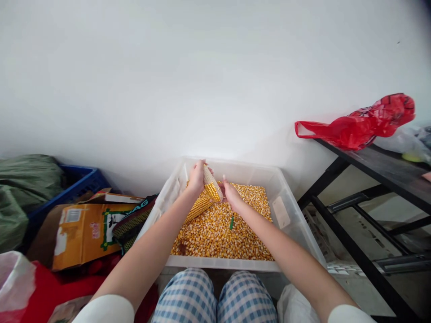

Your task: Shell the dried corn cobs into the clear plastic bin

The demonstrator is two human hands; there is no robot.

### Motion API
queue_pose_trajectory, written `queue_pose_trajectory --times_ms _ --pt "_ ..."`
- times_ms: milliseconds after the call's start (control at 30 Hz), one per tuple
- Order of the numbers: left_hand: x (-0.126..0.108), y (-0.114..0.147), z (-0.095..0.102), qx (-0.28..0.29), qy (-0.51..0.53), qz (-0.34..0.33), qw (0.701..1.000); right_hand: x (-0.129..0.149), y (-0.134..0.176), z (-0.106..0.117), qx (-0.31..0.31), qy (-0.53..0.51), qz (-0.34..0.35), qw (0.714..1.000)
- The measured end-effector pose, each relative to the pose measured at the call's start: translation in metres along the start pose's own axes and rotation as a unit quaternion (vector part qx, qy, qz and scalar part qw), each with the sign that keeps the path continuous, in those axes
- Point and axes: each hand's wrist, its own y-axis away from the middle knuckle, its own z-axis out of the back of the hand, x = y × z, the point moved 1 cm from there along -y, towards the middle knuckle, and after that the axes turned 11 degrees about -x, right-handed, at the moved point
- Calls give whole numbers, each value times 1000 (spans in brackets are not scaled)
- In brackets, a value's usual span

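Note:
My left hand (198,176) is wrapped round a corn cob (212,186), which tilts down to the right over the bin. Its upper part is pale and stripped, while yellow kernels cover the lower end. Close beside that lower end is my right hand (230,194), thumb raised and fingers stretched towards the cob; whether they touch it I cannot tell. Below lie loose corn kernels (218,233) in a clear plastic bin (292,211). Another full corn cob (199,207) rests on them under my left hand. A small green piece (231,222) lies among the kernels.
A black metal rack (336,220) stands at the right, with a red plastic bag (367,123) on top. At the left are an orange cardboard box (82,233), a blue crate (81,181) and a green sack (28,193). The white wall (215,89) rises behind the bin.

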Motion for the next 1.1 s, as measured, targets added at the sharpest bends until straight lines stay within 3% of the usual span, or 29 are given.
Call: queue_pose_trajectory --times_ms 100,233,433,500,633,733,800,967,1100 --pt "0 -1 0 16 -13 -11 1000 4 2 1 23 0 -27 999" --pt "1 -6 2 -8 4 2 1000 7 9 -6 81 6 29 996" --pt "-1 -9 4 -28 35 20 999 5 4 0 -4 -53 -50 997" --pt "0 -8 3 -23 26 19 999 8 4 3 -3 -33 -52 998" --pt "4 -2 -1 45 2 17 999 10 8 1 66 8 -32 997" --pt "4 4 -4 116 -2 5 993 7 10 -1 53 16 -30 998" --pt "3 5 -4 132 0 3 991 6 10 -2 53 11 -22 998" --pt "3 -3 0 46 -19 -28 998 7 16 -7 103 34 47 993" --pt "3 -2 2 18 -23 -51 998 2 19 -11 85 75 79 990"
